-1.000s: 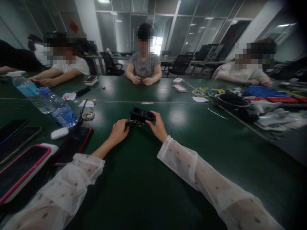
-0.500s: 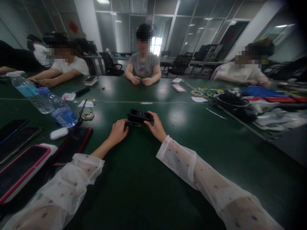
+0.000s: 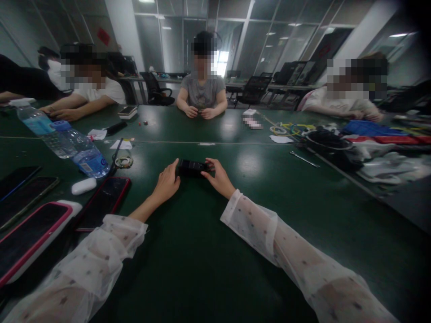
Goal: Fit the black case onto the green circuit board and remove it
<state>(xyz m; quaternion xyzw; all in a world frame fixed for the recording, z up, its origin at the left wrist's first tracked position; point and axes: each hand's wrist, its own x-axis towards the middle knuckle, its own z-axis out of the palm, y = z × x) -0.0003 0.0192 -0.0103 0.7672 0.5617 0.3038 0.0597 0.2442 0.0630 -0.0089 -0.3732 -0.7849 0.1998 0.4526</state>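
Note:
A small black box-shaped device [image 3: 191,168] lies on the green table in front of me, its long side running left to right. At its right end my right hand [image 3: 220,179] pinches it, thumb at the near corner and fingers at the far one. My left hand [image 3: 165,181] rests by the left end, fingers stretched out and thumb apart. Its fingertips are at or very close to the device's edge; whether they touch is hard to see. Pale slots or markings show on the device's upper face, too small to read.
On my left are two water bottles [image 3: 89,159], a white earbud case [image 3: 84,186], a red-edged phone [image 3: 107,202] and a pink-rimmed phone [image 3: 37,240]. A wrench [image 3: 305,159] lies on the right near cables [image 3: 286,130] and bags. Across the table sits a person in grey [image 3: 201,92], others at both sides.
The device's black upper part, raised and tilted before over a circuit board, has come down level. That board no longer shows. My left fingers have straightened beside it.

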